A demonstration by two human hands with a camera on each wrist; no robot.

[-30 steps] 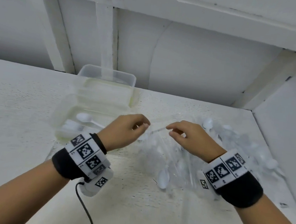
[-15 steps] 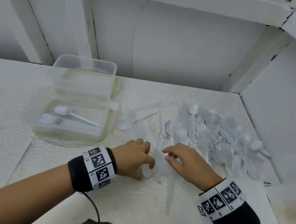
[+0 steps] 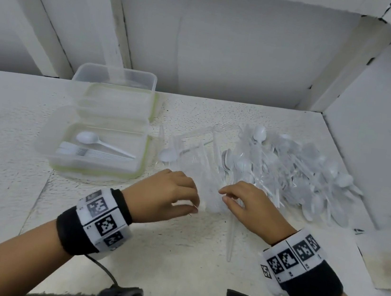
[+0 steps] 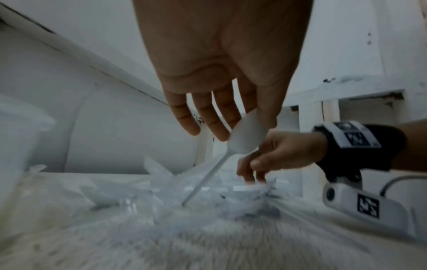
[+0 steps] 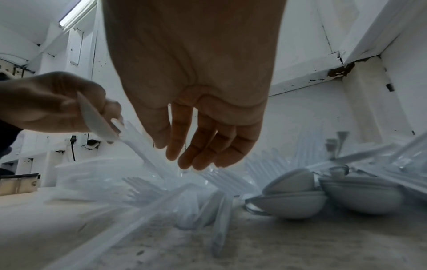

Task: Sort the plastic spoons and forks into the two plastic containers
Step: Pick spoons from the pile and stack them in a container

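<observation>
My left hand (image 3: 192,203) pinches a white plastic spoon (image 4: 245,138) by its bowl, handle slanting down to the table; the same spoon (image 5: 97,120) shows in the right wrist view. My right hand (image 3: 226,196) hovers beside it with fingers hanging fairly straight (image 5: 184,157), fingertips just above clear wrappers and holding nothing I can make out. A heap of wrapped spoons and forks (image 3: 298,171) lies to the right. The near clear container (image 3: 45,145) holds one spoon (image 3: 88,138) and several forks (image 3: 94,153). The far container (image 3: 114,75) stands behind it.
A loose spoon (image 3: 168,155) and empty clear wrappers (image 3: 193,157) lie between the containers and the heap. One long wrapped piece (image 3: 230,239) points toward me. White walls (image 3: 379,122) close the table's back and right. A black cable (image 3: 103,270) runs off my left wrist.
Both hands came down from chest height toward the table's near side, close to the heap. The left hand still has the spoon; the view tilted downward.
</observation>
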